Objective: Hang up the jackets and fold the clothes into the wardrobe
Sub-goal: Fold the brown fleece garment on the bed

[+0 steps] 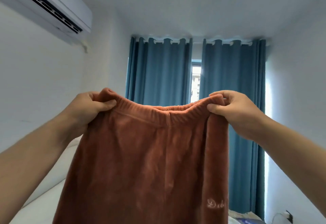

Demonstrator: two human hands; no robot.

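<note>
We've got the rust-brown fleece pants (pixel 144 162) held up right in front of the blue curtains (pixel 162 68). Our left hand (pixel 88 107) pinches one end of the elastic waistband (pixel 158 112) and our right hand (pixel 234 111) the other end, fingers (pixel 217 109) curled tight over the edge. The waistband sags a bit between them and the legs hang straight down. A white air conditioner (pixel 44 3) sits up left of the curtains.
</note>
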